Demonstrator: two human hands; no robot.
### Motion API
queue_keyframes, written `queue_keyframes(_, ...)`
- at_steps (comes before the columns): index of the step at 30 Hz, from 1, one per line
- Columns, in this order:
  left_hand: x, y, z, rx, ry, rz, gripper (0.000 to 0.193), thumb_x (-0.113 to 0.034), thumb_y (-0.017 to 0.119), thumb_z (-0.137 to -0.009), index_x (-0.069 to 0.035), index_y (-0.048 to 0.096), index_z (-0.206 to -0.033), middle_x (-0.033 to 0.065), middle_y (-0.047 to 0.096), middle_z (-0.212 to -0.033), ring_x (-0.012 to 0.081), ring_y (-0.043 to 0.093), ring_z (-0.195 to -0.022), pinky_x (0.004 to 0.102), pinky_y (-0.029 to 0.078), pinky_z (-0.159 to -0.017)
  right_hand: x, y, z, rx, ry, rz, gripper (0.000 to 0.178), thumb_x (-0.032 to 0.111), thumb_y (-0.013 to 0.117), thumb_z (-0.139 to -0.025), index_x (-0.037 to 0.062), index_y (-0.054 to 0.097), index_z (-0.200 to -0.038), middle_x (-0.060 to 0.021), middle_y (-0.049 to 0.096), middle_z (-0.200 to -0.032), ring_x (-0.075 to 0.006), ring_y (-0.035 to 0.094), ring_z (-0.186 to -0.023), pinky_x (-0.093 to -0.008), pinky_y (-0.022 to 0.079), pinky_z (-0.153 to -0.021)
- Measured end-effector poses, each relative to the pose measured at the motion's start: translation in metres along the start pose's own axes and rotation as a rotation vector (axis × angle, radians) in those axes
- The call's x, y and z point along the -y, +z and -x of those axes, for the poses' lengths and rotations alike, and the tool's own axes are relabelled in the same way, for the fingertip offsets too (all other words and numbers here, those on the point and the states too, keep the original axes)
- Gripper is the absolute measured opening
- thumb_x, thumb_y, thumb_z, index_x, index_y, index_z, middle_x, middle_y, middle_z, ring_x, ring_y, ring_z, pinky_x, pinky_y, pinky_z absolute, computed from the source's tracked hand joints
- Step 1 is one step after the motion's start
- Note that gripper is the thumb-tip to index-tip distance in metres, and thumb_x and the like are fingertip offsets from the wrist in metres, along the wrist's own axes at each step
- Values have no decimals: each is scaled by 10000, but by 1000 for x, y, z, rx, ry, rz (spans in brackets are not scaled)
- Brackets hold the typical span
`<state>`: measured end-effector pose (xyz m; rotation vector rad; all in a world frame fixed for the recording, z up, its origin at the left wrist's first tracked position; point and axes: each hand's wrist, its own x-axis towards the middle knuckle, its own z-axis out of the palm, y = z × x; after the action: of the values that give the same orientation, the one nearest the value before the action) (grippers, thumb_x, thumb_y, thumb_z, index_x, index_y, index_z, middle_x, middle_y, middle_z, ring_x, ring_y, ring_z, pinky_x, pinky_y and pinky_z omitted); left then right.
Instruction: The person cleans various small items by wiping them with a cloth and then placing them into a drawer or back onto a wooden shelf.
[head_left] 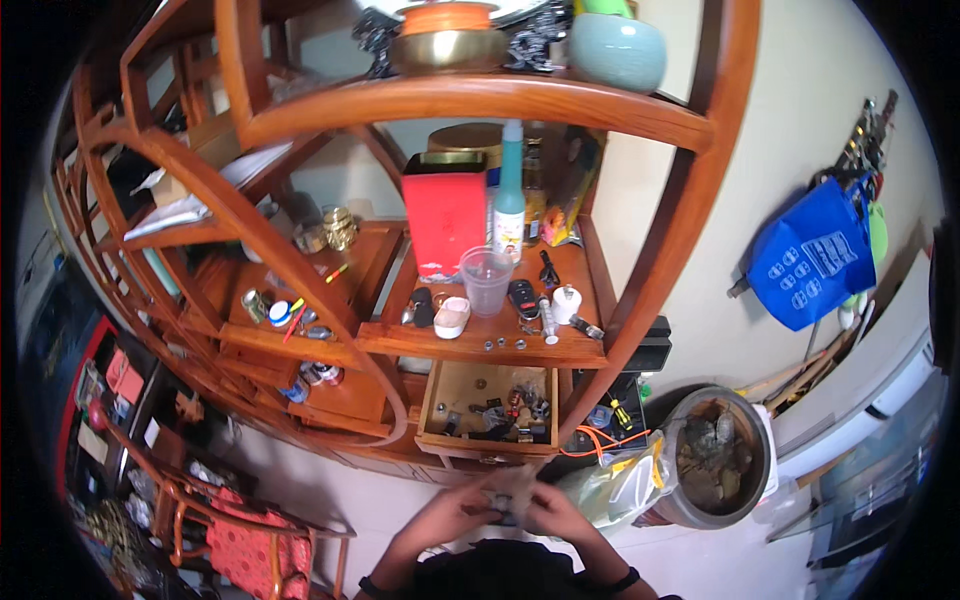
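Low in the middle, my left hand (452,516) and my right hand (556,512) are close together in front of my body. Both are closed on a small crumpled brownish piece (516,484), blurred; I cannot tell whether it is a bag or cloth. Just beyond them a wooden drawer (486,444) is pulled out, with several small metal parts (525,400) in it. On the shelf above stand a clear plastic cup (487,284), a white oval case (452,317), a black car key (523,297), a syringe (548,318) and a white roll (567,303).
A red box (445,218) and a teal bottle (510,190) stand further back on the shelf. At right are a plastic bag (625,485), a large round pot (712,520) and an orange cable (598,436). A wooden chair with a red cushion (255,545) is at lower left.
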<state>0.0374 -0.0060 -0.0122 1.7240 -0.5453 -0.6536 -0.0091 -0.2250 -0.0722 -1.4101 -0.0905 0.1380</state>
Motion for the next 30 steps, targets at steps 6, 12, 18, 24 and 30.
queue_keyframes(6, -3, -5, -8, -43, -61, -22, 688, 1, 670, -833, -82, 360, -1442, 88, 685, -962, 127, 632, -872, 281, 502, -812, 25, 22, -9, -24, -168, 507, 213, 196, 674, -872, 5, 581, -881, -8, 588, -747, -127, 566, -683, -313, 450, -589)
queue_keyframes(12, 5, 5, -19, 67, 69, 139, 632, 35, 661, -832, -38, 399, -1402, 47, 657, -896, 104, 607, -860, 253, 487, -794, 28, 13, 1, 42, 66, -115, 110, 132, 655, -884, 55, 578, -892, 8, 605, -766, -66, 553, -671, -243, 433, -564)
queue_keyframes(18, -6, 15, -35, 189, 14, 177, 573, 2, 677, -845, -4, 436, -1365, 5, 625, -840, 66, 570, -822, 224, 460, -769, -14, -12, 7, 76, 186, -559, 202, 107, 573, -920, 9, 585, -1097, -70, 636, -1032, -141, 612, -920, -285, 493, -817)
queue_keyframes(24, -63, -6, -38, 114, 96, -42, 454, -8, 672, -855, -9, 533, -1288, 2, 645, -873, 75, 581, -820, 245, 475, -757, 7, -48, 9, -134, 8, -715, 300, 130, 471, -953, -17, 541, -1204, -137, 612, -1166, -249, 604, -1077, -369, 476, -947)
queue_keyframes(30, -175, -48, -36, -361, 596, -407, 174, -11, 711, -808, -9, 649, -970, 47, 658, -879, 109, 593, -774, 267, 476, -704, -8, -87, 30, -189, -10, -894, 344, 167, 391, -964, 6, 493, -1250, -147, 588, -1206, -272, 588, -1108, -389, 468, -953)
